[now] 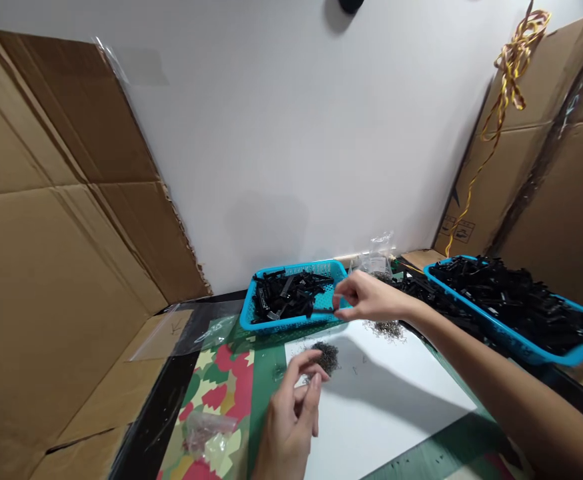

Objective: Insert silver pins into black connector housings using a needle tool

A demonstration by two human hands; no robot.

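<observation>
My right hand reaches over the right end of the left blue basket. Its thumb and fingertips pinch a thin black plastic piece, which lies across the near side of that basket. Many black plastic parts fill the basket. My left hand hovers low over the white sheet, fingers loosely bent and apart, with nothing visible in them. Just beyond its fingertips lies a pile of tiny dark metal pieces. A second pile of tiny metal pieces sits on the sheet below my right wrist.
A larger blue basket heaped with black parts stands at the right, and loose black parts lie beside it. Clear plastic bags rest on the patterned mat. Cardboard walls flank both sides; a yellow twisted cord hangs at right.
</observation>
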